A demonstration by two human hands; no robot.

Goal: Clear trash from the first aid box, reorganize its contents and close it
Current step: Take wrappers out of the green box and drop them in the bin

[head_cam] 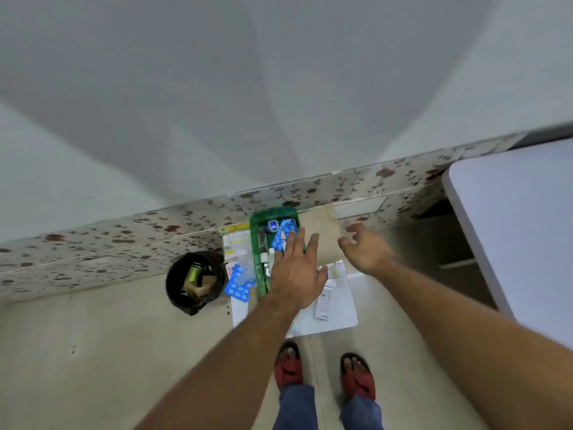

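green box (259, 243), blue blister packs (238, 282), labels unreadable

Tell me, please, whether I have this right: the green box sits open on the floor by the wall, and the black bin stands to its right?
Not quite. In the head view the green box does sit open on the floor by the wall, but the black bin stands to its left, not its right.
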